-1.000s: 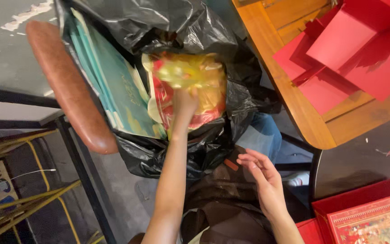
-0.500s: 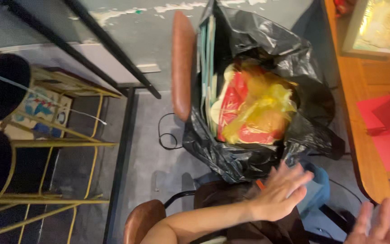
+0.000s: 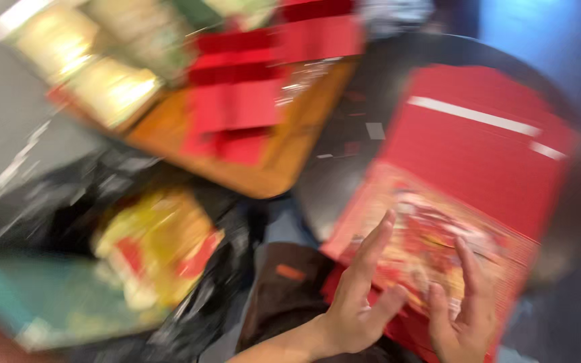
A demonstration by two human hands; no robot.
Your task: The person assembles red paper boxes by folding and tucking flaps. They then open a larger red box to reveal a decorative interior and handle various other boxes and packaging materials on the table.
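Left hand [image 3: 361, 299]: open, fingers spread, touching the red decorated box [image 3: 452, 228] at its near edge — steadying it
Right hand [image 3: 462, 316]: open, flat on it

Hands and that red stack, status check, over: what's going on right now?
Left hand open, fingers spread at the patterned red stack. Right hand open, fingers on it. Picture blurred; grip unclear. Black bag to the left, nothing between.

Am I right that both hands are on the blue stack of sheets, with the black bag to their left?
Not quite: the stack is red, not blue, with a patterned red and gold sheet on top. The head view shows it. The rest holds: the left hand and right hand are both at the stack, and the black bag lies to their left.
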